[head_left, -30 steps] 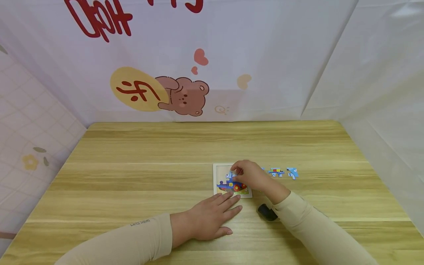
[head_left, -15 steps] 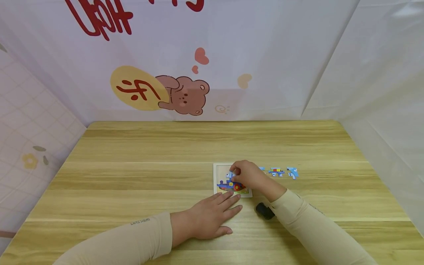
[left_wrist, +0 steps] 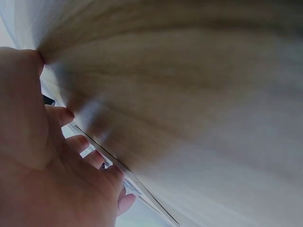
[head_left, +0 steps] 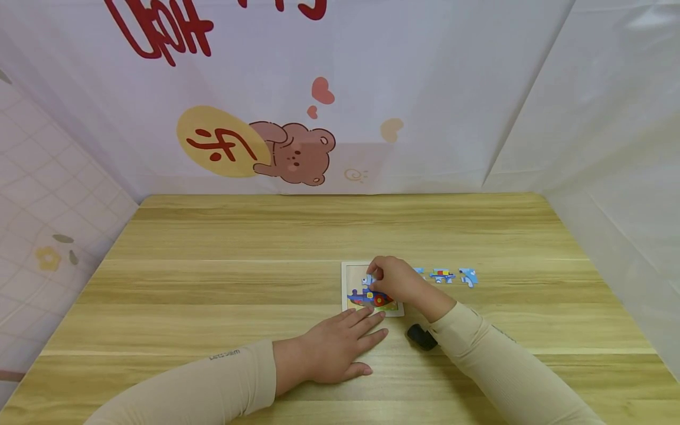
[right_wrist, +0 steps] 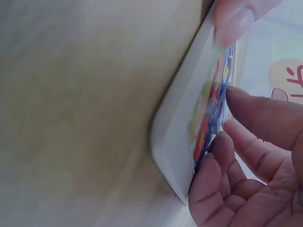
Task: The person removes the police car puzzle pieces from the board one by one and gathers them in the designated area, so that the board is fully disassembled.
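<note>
A white-framed jigsaw puzzle board (head_left: 345, 289) lies on the table, partly filled with colourful pieces showing a blue and red picture. My right hand (head_left: 399, 280) is over its upper right part, thumb and fingertips pinching a light-blue puzzle piece (head_left: 367, 280) against the board. Much of that piece is hidden by the fingers. In the right wrist view, the thumb (right_wrist: 265, 111) and curled fingers meet at the blue edge of the pieces. My left hand (head_left: 340, 348) lies with spread, straight fingers, its fingertips on the board's front edge.
To the right of the board several loose puzzle pieces (head_left: 443, 275) lie in a row, one partly behind the right hand. A black object (head_left: 421, 337) shows beside the right sleeve cuff. The wooden table (head_left: 223, 236) meets a printed white curtain (head_left: 425, 71) at the back.
The right hand and forearm have shifted slightly left over the board, the black object with them. The loose piece nearest that hand shows a little more. The left hand stays in place.
</note>
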Demonstrator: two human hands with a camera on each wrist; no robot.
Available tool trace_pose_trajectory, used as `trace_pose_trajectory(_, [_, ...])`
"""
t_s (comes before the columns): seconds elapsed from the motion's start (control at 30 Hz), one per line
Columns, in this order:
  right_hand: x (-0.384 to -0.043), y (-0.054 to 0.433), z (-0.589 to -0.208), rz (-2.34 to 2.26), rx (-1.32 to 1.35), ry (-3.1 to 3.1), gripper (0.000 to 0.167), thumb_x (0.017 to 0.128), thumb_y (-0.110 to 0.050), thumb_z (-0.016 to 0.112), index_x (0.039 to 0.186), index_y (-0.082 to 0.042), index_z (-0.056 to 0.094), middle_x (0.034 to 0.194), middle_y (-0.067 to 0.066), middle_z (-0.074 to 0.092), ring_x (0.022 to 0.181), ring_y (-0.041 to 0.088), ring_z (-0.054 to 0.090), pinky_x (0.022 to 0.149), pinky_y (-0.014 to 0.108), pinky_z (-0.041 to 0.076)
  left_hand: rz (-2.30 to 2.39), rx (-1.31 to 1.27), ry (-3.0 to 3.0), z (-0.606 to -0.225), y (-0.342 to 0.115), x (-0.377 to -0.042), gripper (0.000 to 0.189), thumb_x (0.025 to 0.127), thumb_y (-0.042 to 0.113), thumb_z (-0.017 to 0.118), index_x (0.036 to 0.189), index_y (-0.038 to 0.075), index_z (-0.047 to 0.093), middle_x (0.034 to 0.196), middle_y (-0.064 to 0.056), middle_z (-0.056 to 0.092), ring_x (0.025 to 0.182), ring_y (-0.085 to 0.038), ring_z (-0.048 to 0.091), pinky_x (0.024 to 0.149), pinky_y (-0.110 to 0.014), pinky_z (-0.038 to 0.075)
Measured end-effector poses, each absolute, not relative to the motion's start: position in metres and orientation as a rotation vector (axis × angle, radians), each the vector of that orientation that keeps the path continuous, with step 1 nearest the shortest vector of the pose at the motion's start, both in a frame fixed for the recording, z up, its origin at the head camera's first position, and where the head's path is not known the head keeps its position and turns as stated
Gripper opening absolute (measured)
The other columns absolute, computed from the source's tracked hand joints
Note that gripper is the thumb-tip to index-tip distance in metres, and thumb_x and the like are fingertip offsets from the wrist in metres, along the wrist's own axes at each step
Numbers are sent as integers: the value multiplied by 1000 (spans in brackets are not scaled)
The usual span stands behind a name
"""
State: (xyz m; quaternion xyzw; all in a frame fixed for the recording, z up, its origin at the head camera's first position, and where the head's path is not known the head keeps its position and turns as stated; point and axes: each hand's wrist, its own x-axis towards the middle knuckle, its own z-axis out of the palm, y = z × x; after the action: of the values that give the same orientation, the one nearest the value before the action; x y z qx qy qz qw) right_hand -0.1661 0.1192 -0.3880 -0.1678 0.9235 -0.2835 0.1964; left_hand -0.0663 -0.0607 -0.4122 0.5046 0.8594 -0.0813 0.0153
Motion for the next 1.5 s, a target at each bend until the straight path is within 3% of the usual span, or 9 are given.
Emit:
trace_pose_trajectory(0.5, [-164,122,-386,-891,-453,2544,19,86,-4,70,101,-6,59,89,7,58,76,19,55,68,32,49,-251,1554,2664,-411,-60,-67,62,100,56,32,151,20,35,158,-5,27,145,-24,24,115,-32,26])
trace_pose_trajectory(0.97, [-165,124,-388,-1096,-426,2433,14,88,-1,67,98,-5,57,84,5,52,71,17,49,60,27,43,-239,1522,2629,-411,-60,-67,63,101,56,29,152,21,32,159,-5,24,146,-24,20,115,-33,24])
trace_pose_trajectory(1.5, [-166,140,-378,-1261,-461,2435,15,90,-4,65,103,-2,59,87,5,51,85,22,56,69,30,46,-229,1519,2626,-407,-59,-67,62,101,56,29,152,20,33,159,-4,25,146,-24,21,115,-32,25])
